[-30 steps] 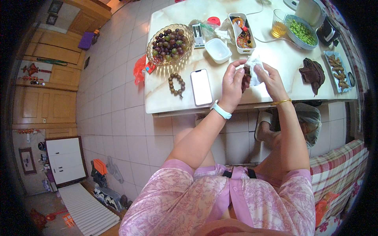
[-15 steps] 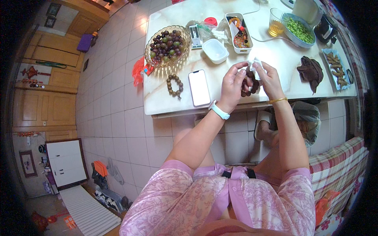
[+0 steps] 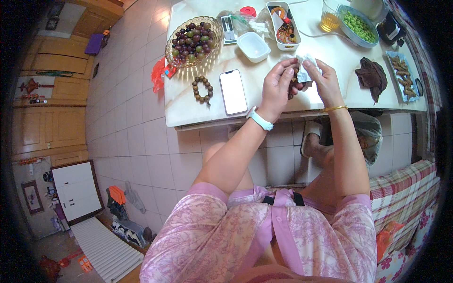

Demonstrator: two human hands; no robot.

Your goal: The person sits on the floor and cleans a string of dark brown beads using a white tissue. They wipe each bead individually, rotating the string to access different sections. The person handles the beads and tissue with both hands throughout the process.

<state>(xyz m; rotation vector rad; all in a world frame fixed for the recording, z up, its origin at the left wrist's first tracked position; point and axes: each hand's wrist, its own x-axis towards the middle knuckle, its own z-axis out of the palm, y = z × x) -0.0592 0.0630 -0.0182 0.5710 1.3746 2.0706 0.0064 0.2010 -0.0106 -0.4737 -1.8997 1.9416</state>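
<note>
Both my hands meet over the near edge of the pale stone table (image 3: 198, 111). My left hand (image 3: 278, 87), a white band on its wrist, is closed around a dark string of beads (image 3: 295, 87). My right hand (image 3: 325, 82), with a gold bangle, presses a crumpled white tissue (image 3: 309, 68) against those beads. Most of the bead string is hidden between the fingers. A white phone (image 3: 233, 92) lies face up just left of my left hand. Beyond the phone lies a brown bead bracelet (image 3: 202, 89).
A wire basket of grapes (image 3: 192, 41) stands at the far left, with a white lidded box (image 3: 254, 46) and a long snack tray (image 3: 283, 19) behind my hands. A dark brown cloth (image 3: 373, 75), a bowl of green beans (image 3: 358, 21) and a glass of tea (image 3: 330, 20) stand to the right.
My hands have stayed together at the table edge, turning the beads while the tissue shifts over them. Nothing else on the table has moved.
</note>
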